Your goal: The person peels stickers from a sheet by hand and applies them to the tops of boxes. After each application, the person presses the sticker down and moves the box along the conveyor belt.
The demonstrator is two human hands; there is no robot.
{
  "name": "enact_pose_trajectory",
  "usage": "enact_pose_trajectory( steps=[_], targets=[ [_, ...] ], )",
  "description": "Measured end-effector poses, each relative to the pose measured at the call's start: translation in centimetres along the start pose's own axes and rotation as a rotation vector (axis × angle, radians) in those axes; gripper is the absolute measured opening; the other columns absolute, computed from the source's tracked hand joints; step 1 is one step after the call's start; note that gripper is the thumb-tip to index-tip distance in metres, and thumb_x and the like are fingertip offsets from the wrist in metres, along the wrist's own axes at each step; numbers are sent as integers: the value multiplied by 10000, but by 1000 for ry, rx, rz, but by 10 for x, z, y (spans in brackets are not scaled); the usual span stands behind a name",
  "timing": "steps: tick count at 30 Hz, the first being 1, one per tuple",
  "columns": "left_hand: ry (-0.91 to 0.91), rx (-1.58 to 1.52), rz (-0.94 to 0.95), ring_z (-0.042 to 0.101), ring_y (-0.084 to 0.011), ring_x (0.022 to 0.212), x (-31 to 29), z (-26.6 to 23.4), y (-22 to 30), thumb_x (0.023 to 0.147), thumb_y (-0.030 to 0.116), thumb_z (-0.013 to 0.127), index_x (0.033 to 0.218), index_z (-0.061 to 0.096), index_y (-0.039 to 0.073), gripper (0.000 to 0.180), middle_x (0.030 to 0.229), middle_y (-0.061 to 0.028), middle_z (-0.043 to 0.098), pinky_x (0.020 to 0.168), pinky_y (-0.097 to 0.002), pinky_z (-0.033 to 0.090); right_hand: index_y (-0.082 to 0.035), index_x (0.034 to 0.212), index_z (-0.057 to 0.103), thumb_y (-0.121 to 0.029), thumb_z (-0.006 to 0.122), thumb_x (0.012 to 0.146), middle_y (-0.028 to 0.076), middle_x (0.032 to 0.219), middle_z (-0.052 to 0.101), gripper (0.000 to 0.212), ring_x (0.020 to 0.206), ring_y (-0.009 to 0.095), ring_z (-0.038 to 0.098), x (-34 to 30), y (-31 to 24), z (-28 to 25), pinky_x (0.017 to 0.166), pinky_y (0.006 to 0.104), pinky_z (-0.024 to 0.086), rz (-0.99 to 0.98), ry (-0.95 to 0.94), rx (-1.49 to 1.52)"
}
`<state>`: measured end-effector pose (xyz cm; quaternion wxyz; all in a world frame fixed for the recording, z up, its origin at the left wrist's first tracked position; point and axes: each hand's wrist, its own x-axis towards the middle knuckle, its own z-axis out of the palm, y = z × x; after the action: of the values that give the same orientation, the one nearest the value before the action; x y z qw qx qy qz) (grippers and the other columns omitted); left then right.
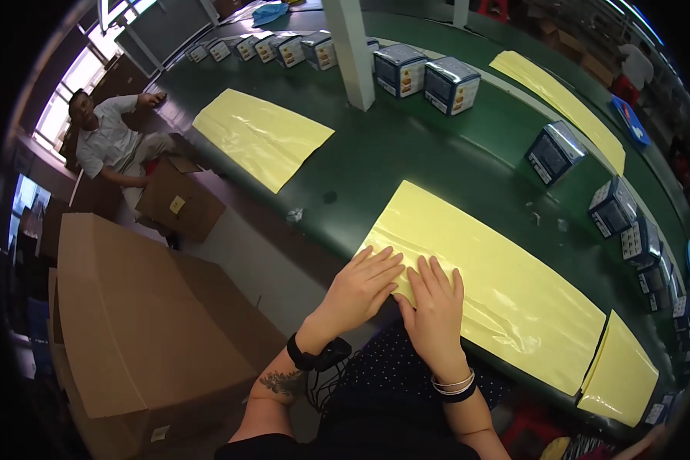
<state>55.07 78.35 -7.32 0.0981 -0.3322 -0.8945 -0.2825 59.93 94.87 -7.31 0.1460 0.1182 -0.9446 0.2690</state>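
A large glossy yellow sheet (506, 268) lies flat on the green table in front of me, with creases along its near edge. My left hand (366, 280) rests on its near left corner, fingers stretched out. Right beside it, my right hand (434, 307) lies on the same near edge, fingers spread and pointing away from me. Neither hand holds anything. A second, smaller yellow sheet (621, 372) sits just right of the large one, separated by a narrow dark gap.
Blue-and-white boxes (556, 153) line the far side of the green table (429, 149), around a pale post (350, 46). Other yellow sheets (261, 134) lie at left and far right. An open cardboard box (153, 307) stands at my left; beyond it sits a person (115, 142) beside another carton (180, 199).
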Motion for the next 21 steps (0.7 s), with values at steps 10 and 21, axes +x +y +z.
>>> enact_pose_trajectory(
  steps=[10, 21],
  targets=[
    [114, -86, 64, 659, -242, 1087, -12, 14, -4, 815, 145, 710, 1008, 723, 49, 216, 1051, -69, 719, 988, -395, 517, 0, 1143, 655, -137, 691, 852, 168, 1256, 627, 324, 1246, 338, 535, -16, 8, 7, 1097, 489, 319, -15, 53, 7],
    [98, -95, 48, 667, -233, 1075, 0, 15, 6, 805, 141, 698, 944, 739, 59, 166, 1013, -74, 729, 963, -381, 533, -9, 1068, 683, -131, 701, 852, 158, 1186, 668, 248, 1193, 336, 584, -18, 18, 11, 1070, 484, 356, -32, 123, -15]
  ],
)
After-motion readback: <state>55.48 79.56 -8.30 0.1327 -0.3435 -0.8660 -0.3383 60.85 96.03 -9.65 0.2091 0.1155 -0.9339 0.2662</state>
